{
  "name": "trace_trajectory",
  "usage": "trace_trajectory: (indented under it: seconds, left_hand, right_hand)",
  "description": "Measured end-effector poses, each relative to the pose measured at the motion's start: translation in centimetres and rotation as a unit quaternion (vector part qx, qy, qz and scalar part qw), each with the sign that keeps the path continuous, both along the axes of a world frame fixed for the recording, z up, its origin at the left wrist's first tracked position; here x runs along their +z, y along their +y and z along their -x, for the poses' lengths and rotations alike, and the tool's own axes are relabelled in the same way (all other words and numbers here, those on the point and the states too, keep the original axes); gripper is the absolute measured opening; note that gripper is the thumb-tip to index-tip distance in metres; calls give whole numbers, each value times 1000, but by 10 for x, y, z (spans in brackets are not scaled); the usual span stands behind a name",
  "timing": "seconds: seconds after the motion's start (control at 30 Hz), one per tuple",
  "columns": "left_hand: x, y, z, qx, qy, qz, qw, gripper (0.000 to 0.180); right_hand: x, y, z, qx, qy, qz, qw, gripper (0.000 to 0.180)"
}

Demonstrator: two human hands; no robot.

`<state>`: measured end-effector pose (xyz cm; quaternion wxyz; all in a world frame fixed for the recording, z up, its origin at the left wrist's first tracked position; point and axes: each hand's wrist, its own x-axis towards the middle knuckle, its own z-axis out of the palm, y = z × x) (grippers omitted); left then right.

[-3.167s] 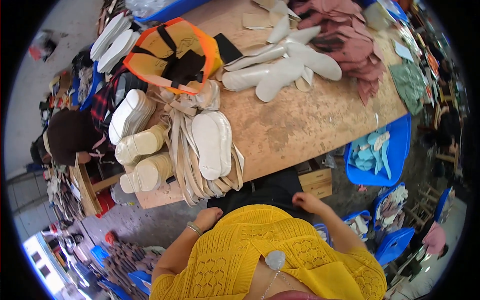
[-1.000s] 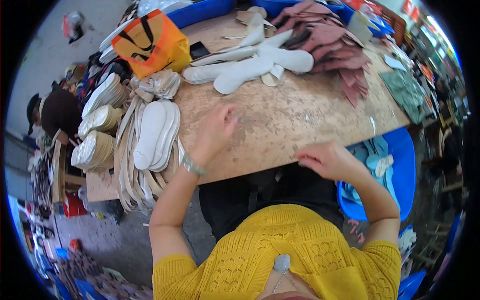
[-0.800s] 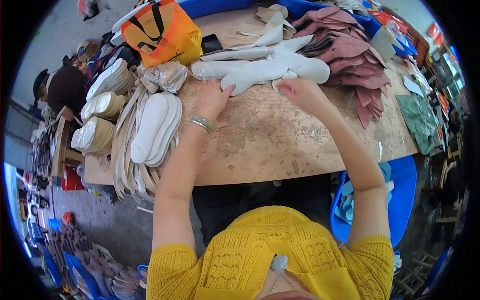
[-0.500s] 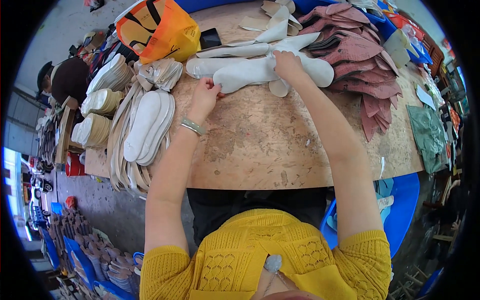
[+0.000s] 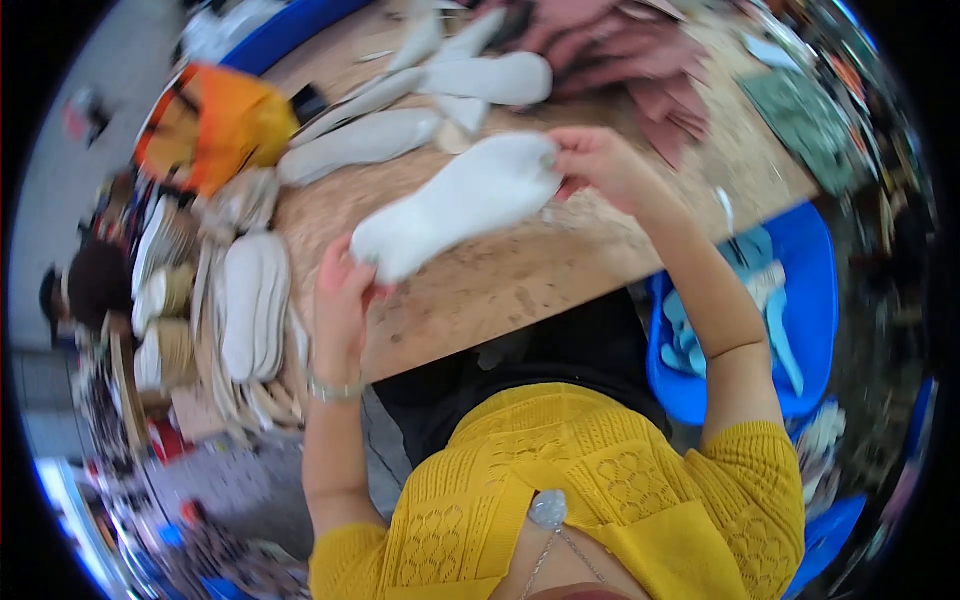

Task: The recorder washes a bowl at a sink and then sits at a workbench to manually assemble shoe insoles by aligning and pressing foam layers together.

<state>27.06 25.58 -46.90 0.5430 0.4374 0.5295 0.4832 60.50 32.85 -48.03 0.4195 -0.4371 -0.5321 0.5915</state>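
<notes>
I hold a white shoe insole (image 5: 455,205) above the wooden table (image 5: 520,280) with both hands. My left hand (image 5: 343,290) grips its near left end. My right hand (image 5: 592,160) pinches its far right end. Several more white insoles (image 5: 400,125) lie on the table behind it. A stack of white insoles (image 5: 248,305) rests at the table's left edge, next to my left hand.
An orange bag (image 5: 215,125) stands at the far left of the table. Pinkish-brown cut pieces (image 5: 640,60) are piled at the far right, with green pieces (image 5: 805,110) beyond. A blue bin (image 5: 800,290) holding light blue insoles sits low on my right.
Both hands reached to the far insoles, took one, and have lifted it back toward me above the table. The view has swung and is blurred.
</notes>
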Motion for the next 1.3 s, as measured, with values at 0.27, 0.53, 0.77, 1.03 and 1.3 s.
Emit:
trace_trajectory:
  seconds: [0.27, 0.53, 0.77, 1.03, 1.3]
  left_hand:
    - [-43, -82, -16, -34, 332, -71, 940, 42]
    - [-43, -101, -62, -100, 522, -371, 761, 34]
    - [-49, -97, -81, -187, 460, -358, 791, 27]
    - [-46, -97, -73, -169, 469, -328, 802, 28]
    - [-48, -101, -74, -174, 500, -341, 777, 25]
  right_hand:
    - [-49, -107, 10, -136, -296, -259, 909, 30]
    - [-48, -161, -79, -426, -344, -248, 799, 19]
    - [-213, -281, -351, -353, -721, 139, 580, 63]
    - [-299, -262, -371, -660, -277, 174, 676, 59]
    - [-208, -246, -305, -664, 20, 88, 742, 45]
